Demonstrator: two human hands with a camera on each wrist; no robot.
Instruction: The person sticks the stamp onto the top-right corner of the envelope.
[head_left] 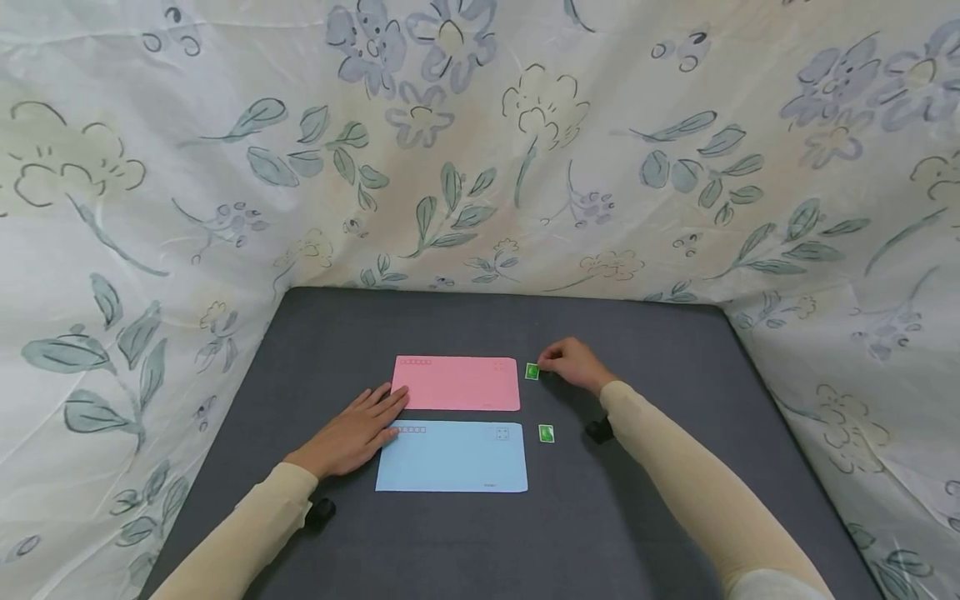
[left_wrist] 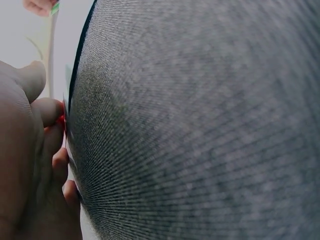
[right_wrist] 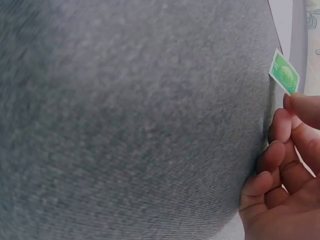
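Note:
A pink envelope [head_left: 457, 383] lies above a light blue envelope [head_left: 452, 458] on the dark grey tabletop. My left hand [head_left: 352, 433] rests flat at their left edges, its straight fingers touching the pink envelope and reaching the blue one's upper left corner. Just right of the pink envelope, my right hand [head_left: 573, 364] pinches a small green postage stamp [head_left: 532, 372] by its corner between thumb and index finger. The right wrist view shows this stamp [right_wrist: 285, 72] with a white perforated edge, tilted off the cloth. Another green stamp [head_left: 547, 433] lies flat right of the blue envelope.
The dark grey table [head_left: 480, 550] has a cloth-like ribbed surface. A white curtain [head_left: 480, 167] with printed flowers and leaves hangs behind it and along both sides. Dark wrist devices sit under both forearms, one by the left cuff [head_left: 320, 514], one by the right [head_left: 599, 430].

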